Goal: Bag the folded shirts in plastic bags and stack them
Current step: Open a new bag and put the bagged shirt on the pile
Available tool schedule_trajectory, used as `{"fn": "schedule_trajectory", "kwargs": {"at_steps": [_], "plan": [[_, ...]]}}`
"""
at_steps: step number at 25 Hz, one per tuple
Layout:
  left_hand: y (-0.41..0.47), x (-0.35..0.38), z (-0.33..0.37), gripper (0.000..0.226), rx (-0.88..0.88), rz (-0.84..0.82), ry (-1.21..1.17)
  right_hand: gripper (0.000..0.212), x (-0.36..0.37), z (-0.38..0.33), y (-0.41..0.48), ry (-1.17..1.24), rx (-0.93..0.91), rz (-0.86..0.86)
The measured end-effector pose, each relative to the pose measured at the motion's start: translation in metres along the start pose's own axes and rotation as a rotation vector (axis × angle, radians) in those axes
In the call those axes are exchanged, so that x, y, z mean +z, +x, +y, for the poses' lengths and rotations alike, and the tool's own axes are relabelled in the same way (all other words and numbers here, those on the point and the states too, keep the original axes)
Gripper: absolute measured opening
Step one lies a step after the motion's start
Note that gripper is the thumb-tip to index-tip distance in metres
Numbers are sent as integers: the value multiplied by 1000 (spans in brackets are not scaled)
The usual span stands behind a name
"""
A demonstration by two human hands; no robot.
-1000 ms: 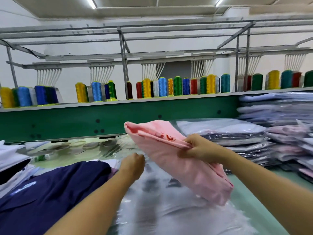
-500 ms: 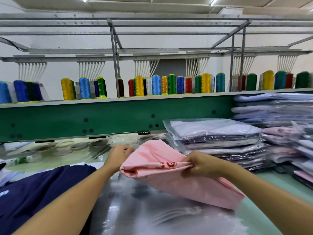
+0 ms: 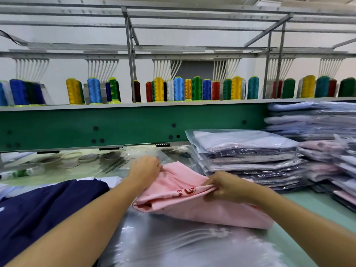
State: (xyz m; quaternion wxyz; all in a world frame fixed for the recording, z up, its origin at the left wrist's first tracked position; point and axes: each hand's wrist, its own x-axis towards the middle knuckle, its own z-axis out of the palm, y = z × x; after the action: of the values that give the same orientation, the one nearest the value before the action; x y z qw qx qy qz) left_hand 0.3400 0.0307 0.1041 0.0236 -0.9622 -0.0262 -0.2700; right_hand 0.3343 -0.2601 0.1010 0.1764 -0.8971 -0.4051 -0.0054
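The right hand (image 3: pixel 225 186) is pinching the front fold of one folded pink shirt (image 3: pixel 192 208); the left hand (image 3: pixel 144 170) is seemingly gripping its far edge. One stack of bagged shirts (image 3: pixel 244 151) is sitting just beyond the right hand.

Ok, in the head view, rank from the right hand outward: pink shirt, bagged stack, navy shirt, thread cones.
1. pink shirt, gripped by the right hand.
2. bagged stack, just behind it, to the right.
3. navy shirt, across on the left.
4. thread cones, on the back shelf.
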Motion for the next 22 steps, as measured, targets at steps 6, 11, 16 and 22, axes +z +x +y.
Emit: {"fn": "schedule_trajectory", "kwargs": {"at_steps": [6,11,16,22], "plan": [[15,-2,16,36,-32,91,-36,6,0,-2,-4,-86,-28,-28],[-5,-17,-4,35,341,152,27,30,-8,17,-6,-266,140,-84],[-33,-36,-18,36,397,-42,11,33,-7,15,4,-154,174,4],[-29,-70,29,32,374,15,-118,28,-14,-45,26,-322,157,94]]}}
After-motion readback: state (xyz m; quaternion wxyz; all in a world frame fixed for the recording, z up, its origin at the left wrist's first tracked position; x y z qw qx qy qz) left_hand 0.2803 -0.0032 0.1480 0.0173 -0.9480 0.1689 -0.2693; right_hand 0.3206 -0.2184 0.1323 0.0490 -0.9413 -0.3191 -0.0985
